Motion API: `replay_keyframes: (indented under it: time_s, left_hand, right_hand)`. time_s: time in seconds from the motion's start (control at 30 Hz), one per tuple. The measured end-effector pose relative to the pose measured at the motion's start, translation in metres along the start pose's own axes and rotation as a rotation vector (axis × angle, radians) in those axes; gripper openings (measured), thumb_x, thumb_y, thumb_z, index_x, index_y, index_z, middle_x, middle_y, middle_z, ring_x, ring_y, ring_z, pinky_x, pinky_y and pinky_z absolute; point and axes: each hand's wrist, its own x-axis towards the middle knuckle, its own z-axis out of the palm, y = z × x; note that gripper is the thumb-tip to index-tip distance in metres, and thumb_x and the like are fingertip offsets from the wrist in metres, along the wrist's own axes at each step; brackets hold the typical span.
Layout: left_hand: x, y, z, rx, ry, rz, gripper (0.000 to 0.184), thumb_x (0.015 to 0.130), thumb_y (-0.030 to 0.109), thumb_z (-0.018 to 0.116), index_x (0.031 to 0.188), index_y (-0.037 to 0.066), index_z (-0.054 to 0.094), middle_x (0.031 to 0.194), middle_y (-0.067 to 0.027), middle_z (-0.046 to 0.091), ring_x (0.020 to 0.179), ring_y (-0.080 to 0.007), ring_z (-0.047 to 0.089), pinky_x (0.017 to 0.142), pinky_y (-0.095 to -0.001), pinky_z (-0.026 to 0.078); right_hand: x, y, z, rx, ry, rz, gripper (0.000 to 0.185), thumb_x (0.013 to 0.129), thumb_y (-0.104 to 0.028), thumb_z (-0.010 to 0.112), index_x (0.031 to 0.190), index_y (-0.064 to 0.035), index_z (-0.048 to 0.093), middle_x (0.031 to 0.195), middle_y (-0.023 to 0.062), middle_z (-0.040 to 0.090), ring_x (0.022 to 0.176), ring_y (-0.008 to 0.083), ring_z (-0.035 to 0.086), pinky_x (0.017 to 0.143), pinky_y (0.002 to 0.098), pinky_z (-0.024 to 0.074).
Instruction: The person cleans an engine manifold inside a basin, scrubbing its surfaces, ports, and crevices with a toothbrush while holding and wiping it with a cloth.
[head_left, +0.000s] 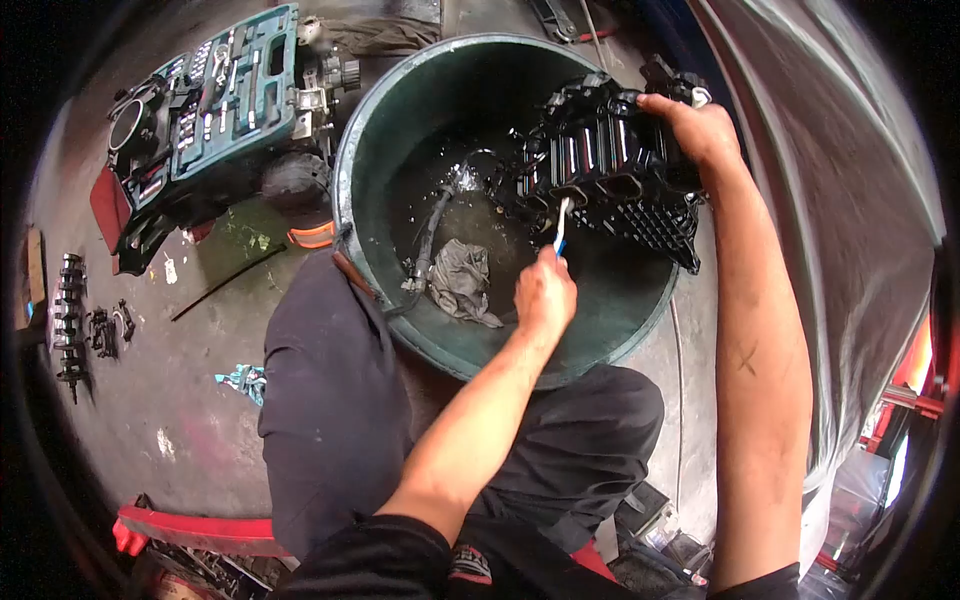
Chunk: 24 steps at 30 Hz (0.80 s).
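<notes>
A black ribbed engine part (590, 150), which looks like an intake manifold, is held tilted over a large dark green tub (350, 160). My right hand (703, 132) is closed around its far right end. My left hand (546, 300) grips a thin white and blue brush (561, 225), like a toothbrush. The tip of the brush is at the near edge of the part, by its openings; its bristles are hard to make out. Below, in the tub, lie a crumpled grey rag (463, 283) and a dark hose (428, 235), with shallow water and bright splashes.
An open teal tool case (240, 130) with sockets stands left of the tub. On the floor at far left lies a crankshaft (68, 320) beside small metal parts (105, 330). Grey plastic sheeting (850, 180) hangs at right. A red bar (200, 530) is at lower left.
</notes>
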Motion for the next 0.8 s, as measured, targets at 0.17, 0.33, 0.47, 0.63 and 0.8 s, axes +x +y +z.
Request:
replay_keyframes:
  time_s: [0.17,0.33,0.47,0.63,0.8]
  left_hand:
    - [0.027,0.013,-0.002,-0.143,0.049,0.042,0.018,0.094,0.017,0.061,0.095,-0.001,0.066,0.088,-0.0293,0.067,0.087,-0.0484,0.066,0.075,-0.0541,0.052]
    - [-0.003,0.020,0.004,-0.402,0.054,0.067,0.015,0.094,0.014,0.061,0.092,0.000,0.065,0.087,-0.0252,0.068,0.088,-0.0430,0.068,0.077,-0.0471,0.051]
    - [0.043,0.015,0.009,-0.228,0.052,0.038,0.020,0.094,0.019,0.061,0.091,-0.001,0.065,0.089,-0.0265,0.068,0.087,-0.0447,0.068,0.074,-0.0497,0.052]
    - [-0.006,0.018,-0.017,0.014,-0.046,-0.136,0.021,0.097,0.023,0.057,0.107,0.005,0.064,0.089,-0.0274,0.070,0.088,-0.0484,0.067,0.078,-0.0576,0.052]
    - [-0.049,0.039,-0.020,-0.084,0.057,0.033,0.030,0.104,0.032,0.049,0.115,0.010,0.064,0.078,-0.0233,0.069,0.078,-0.0456,0.068,0.071,-0.0557,0.051]
  right_hand:
    - [0.002,0.000,0.000,-0.086,0.086,0.001,0.073,0.067,-0.053,0.084,0.104,0.0091,0.073,0.102,0.0215,0.074,0.095,0.0284,0.073,0.087,0.0385,0.0545]
    - [0.011,0.004,0.003,-0.121,0.119,-0.055,0.078,0.066,-0.055,0.084,0.108,0.0097,0.072,0.109,0.0246,0.072,0.103,0.0320,0.071,0.094,0.0400,0.0519]
    - [0.004,0.001,0.001,-0.039,0.043,0.024,0.076,0.066,-0.054,0.084,0.108,0.0085,0.072,0.109,0.0234,0.073,0.104,0.0308,0.071,0.094,0.0394,0.0514]
    - [0.007,0.004,0.002,-0.026,0.047,-0.042,0.076,0.067,-0.052,0.085,0.111,0.0083,0.072,0.111,0.0230,0.073,0.105,0.0299,0.071,0.093,0.0399,0.0517]
    - [0.001,-0.001,-0.002,-0.114,0.003,0.045,0.082,0.068,-0.061,0.080,0.115,0.0050,0.071,0.116,0.0218,0.071,0.111,0.0310,0.069,0.098,0.0386,0.0501]
